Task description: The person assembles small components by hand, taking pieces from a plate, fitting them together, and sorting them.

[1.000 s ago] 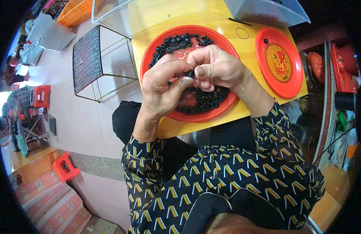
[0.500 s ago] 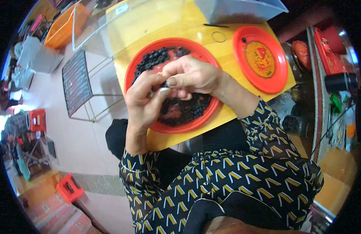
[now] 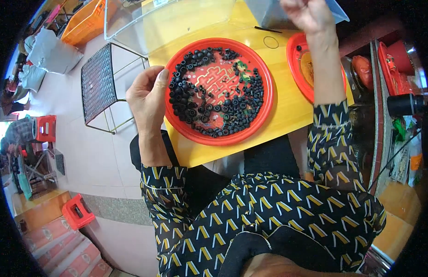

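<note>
My left hand (image 3: 148, 94) is beside the left rim of a round red tray (image 3: 268, 92). Its thumb presses against curled fingers, and whatever they may hold is hidden. Small black ring-like and cap-like parts (image 3: 180, 91) lie in the tray, larger ones mostly at the left and smaller ones at the right. Up at the top right, my right hand (image 3: 311, 16) is over a blue-grey bin (image 3: 271, 15), with its fingers blurred and partly out of the picture.
A second red tray (image 3: 294, 69), holding a small black part, is partly behind my right forearm. A thin ring (image 3: 270, 42) and dark stick (image 3: 268, 29) lie on the yellow table (image 3: 285, 108). A clear container (image 3: 130, 30) stands at the far left; a woven stool (image 3: 98, 83) is beside the table.
My hands were together over the tray, fingertips meeting. Now my right hand has swung up and right to the bin, while my left has drawn back to the tray's left rim.
</note>
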Available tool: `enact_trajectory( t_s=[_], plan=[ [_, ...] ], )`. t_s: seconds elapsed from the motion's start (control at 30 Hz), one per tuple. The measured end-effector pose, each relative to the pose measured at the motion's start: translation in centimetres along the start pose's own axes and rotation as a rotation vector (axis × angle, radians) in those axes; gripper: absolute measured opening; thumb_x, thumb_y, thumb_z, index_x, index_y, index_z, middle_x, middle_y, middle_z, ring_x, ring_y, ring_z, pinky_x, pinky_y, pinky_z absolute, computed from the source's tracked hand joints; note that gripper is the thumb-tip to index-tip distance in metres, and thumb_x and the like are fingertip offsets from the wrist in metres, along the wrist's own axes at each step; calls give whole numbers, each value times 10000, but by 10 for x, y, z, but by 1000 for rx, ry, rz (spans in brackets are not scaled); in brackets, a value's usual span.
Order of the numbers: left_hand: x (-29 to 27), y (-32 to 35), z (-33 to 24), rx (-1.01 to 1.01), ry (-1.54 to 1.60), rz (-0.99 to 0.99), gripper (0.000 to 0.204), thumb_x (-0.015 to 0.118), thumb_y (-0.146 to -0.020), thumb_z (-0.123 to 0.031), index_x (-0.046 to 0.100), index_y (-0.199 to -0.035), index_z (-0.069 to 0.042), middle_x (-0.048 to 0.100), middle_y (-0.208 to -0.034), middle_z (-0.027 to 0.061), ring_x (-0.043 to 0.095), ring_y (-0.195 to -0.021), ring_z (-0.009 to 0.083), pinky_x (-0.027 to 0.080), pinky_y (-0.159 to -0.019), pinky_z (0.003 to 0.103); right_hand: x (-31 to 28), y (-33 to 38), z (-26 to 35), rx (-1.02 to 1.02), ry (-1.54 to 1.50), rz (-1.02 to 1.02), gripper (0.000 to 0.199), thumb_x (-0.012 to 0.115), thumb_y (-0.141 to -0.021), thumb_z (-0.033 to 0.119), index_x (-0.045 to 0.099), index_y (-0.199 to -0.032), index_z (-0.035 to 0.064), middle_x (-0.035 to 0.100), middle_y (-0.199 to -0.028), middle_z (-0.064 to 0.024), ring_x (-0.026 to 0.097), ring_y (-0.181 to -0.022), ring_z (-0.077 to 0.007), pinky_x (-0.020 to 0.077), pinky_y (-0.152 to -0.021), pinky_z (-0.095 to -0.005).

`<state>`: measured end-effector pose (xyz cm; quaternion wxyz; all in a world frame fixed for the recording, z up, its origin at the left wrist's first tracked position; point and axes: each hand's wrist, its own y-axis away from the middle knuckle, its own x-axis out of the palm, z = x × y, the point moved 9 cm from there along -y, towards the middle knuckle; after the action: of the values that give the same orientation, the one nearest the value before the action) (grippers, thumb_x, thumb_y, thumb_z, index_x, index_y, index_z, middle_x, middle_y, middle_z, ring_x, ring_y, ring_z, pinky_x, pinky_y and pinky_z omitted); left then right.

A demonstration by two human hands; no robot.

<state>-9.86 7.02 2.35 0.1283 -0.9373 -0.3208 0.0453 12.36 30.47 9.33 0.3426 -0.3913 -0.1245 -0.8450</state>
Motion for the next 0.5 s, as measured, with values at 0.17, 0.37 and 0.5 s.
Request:
enact_trajectory(
  t_s=[0.17, 0.37, 0.5],
  plan=[
    [1, 0, 0, 3, -135, 22, 140, 623, -776, -53, 602, -867, 52, 590, -703, 22, 511, -622, 56, 419, -563, 182, -25, 2, 9, -129, 263, -122, 304, 530, -859, 244, 528, -894, -58, 564, -807, -105, 539, -625, -135, 464, -536, -191],
    [2, -3, 12, -8, -191, 70, 133, 623, -748, -30, 602, -860, 39, 588, -693, 28, 504, -618, 54, 421, -570, 199, 27, 41, -106, -265, 1667, 201, 150, 581, -761, 120, 615, -865, 17, 594, -704, -78, 542, -588, -174, 441, -568, -299],
    [10, -2, 7, 37, -394, 150, 142, 615, -704, -7, 606, -844, 16, 567, -706, 55, 531, -629, 106, 433, -600, 227, 25, 42, -133, -333, 2008, 203, 137, 563, -708, 69, 611, -832, 35, 560, -733, -144, 553, -710, -296, 451, -658, -365]
  ],
)
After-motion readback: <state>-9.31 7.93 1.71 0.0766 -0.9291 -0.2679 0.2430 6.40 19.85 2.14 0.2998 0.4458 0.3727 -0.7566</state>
